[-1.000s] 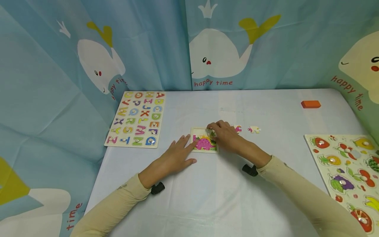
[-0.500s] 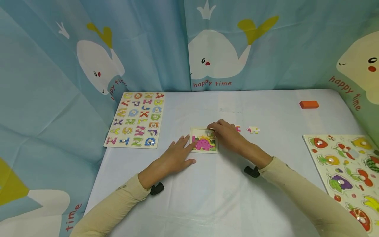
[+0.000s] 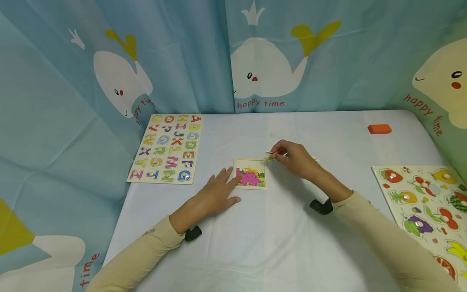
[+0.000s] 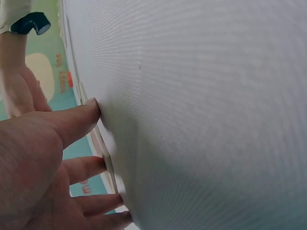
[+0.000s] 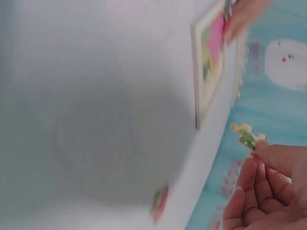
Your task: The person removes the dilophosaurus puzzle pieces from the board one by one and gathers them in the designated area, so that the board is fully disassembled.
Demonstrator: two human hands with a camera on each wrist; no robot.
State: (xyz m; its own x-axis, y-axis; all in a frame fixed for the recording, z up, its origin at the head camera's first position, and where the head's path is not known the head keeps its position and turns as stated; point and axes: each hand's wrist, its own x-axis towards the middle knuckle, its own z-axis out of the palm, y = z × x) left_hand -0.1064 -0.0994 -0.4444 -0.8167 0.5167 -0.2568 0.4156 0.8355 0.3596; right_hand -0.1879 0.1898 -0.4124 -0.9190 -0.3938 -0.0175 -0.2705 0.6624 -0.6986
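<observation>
A small puzzle tray (image 3: pixel 251 159) with a pink dinosaur picture (image 3: pixel 251 177) lies mid-table; its upper strip shows bare board. My left hand (image 3: pixel 211 195) is spread flat at the tray's left side, its index finger reaching over the dinosaur. Just off the tray's upper right corner, my right hand (image 3: pixel 297 159) pinches a green and yellow jigsaw piece (image 5: pixel 247 138) between thumb and finger, raised above the table. In the right wrist view, another jigsaw piece (image 5: pixel 160 203) lies loose on the cloth. Behind my right hand in the head view, a loose piece (image 3: pixel 315 159) is mostly hidden.
An alphabet board (image 3: pixel 166 150) lies at the back left of the white-covered table. Toward the right edge is a fruit board (image 3: pixel 395 186), with an orange block (image 3: pixel 379 129) farther back. Whale-print curtains (image 3: pixel 175 61) hang around the table.
My right hand has lifted the jigsaw piece away from the tray's upper right corner and moved right with it, covering the loose pieces there. My left hand stays in place.
</observation>
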